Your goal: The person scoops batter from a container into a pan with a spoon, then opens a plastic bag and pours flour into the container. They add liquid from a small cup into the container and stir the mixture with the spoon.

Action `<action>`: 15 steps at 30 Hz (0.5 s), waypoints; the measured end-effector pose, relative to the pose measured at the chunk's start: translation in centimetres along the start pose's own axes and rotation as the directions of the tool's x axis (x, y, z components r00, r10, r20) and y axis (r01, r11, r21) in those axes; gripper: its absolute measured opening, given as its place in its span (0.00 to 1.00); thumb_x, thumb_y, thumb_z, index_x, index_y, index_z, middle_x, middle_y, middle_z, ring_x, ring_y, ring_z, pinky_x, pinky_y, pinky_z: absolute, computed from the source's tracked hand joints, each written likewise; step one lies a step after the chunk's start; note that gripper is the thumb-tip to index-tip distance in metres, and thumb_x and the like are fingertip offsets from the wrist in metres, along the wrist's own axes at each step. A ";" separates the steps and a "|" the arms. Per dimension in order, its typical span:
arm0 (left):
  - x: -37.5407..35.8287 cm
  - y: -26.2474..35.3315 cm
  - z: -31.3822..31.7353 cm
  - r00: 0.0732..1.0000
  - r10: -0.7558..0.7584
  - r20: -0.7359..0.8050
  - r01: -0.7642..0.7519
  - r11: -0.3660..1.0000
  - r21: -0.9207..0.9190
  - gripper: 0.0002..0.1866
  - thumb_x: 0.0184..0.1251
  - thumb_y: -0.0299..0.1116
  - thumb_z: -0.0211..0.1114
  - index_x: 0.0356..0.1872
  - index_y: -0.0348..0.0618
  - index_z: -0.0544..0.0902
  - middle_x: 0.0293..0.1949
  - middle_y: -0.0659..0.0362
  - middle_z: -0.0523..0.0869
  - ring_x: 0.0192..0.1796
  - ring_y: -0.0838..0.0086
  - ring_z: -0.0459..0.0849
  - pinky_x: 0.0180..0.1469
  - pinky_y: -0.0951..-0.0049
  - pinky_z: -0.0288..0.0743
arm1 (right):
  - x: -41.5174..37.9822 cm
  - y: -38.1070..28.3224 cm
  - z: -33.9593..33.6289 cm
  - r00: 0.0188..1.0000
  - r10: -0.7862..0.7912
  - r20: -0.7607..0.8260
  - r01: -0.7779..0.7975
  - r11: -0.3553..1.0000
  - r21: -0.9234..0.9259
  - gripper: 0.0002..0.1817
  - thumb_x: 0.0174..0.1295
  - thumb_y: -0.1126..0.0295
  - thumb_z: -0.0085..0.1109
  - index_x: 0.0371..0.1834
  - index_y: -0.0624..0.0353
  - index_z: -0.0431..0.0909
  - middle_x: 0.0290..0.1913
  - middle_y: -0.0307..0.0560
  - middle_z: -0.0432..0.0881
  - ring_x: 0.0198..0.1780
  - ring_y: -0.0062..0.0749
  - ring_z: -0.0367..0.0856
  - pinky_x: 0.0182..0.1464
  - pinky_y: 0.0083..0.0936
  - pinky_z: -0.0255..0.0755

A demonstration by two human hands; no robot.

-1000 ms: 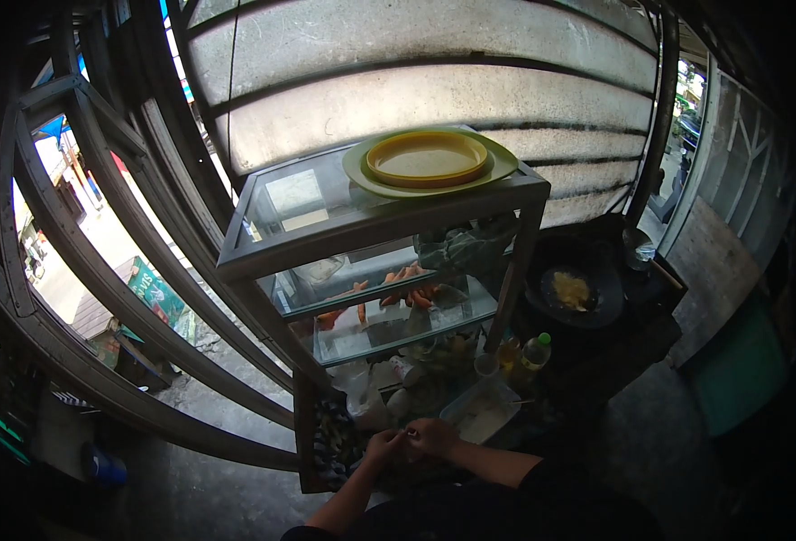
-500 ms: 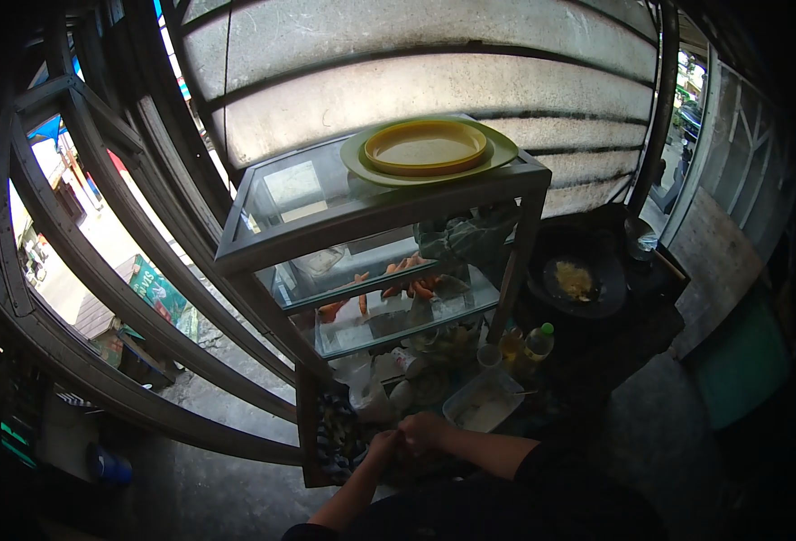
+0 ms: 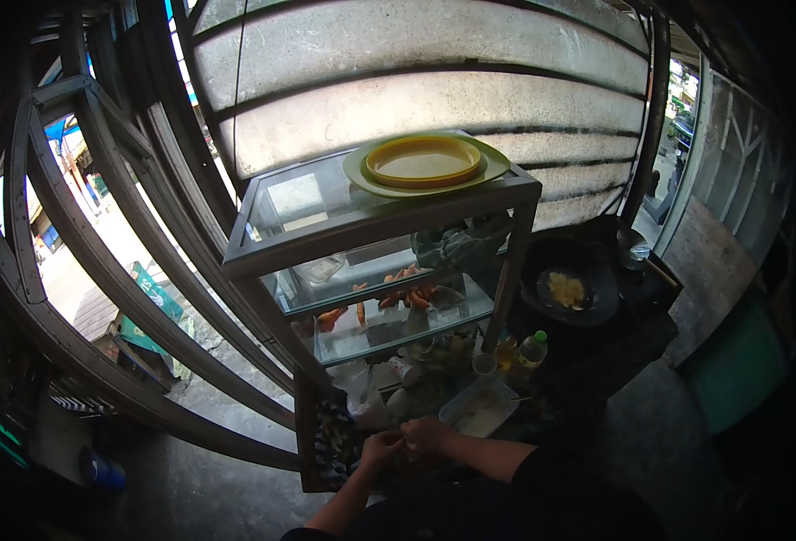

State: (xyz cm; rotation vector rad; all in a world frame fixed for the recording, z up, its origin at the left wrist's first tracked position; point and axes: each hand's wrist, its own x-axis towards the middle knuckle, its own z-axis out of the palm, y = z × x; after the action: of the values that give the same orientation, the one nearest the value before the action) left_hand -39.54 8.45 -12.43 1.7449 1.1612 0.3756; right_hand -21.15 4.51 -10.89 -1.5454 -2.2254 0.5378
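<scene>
While right grip (image 3: 427, 435) meets left grip (image 3: 383, 448), tub (image 3: 499, 416) lies just beyond.

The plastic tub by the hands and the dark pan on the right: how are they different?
The tub is pale, but the pan is dark. The tub has straight sides and corners, while the pan is round. The tub has whitish stuff inside; the pan has yellowish food. Both are open on top.

Dark wooden-edged table (image 3: 305, 437) beneath fingers (image 3: 415, 432). Just beyond fingers, rightward: clear rectangular plastic container (image 3: 503, 418); farther, clear green-capped plastic bottle (image 3: 532, 352). Beyond, leftward: whitish plastic bag (image 3: 363, 403). Left: dark-and-white patterned cloth (image 3: 326, 460).
</scene>
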 end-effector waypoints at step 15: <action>1.2 -1.1 2.5 0.979 0.198 -0.040 -0.190 0.971 0.148 0.17 0.53 0.43 0.73 0.39 0.43 0.88 0.36 0.51 0.89 0.41 0.59 0.88 0.45 0.64 0.80 | -2.2 2.5 0.6 0.982 -0.186 0.009 0.186 0.982 0.040 0.15 0.57 0.62 0.63 0.42 0.60 0.75 0.35 0.57 0.81 0.39 0.55 0.84 0.38 0.45 0.77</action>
State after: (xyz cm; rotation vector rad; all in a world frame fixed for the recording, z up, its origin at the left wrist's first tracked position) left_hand -37.82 8.15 -14.83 1.9933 1.0803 0.4692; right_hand -18.76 3.24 -12.92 -1.3007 -2.3243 0.5325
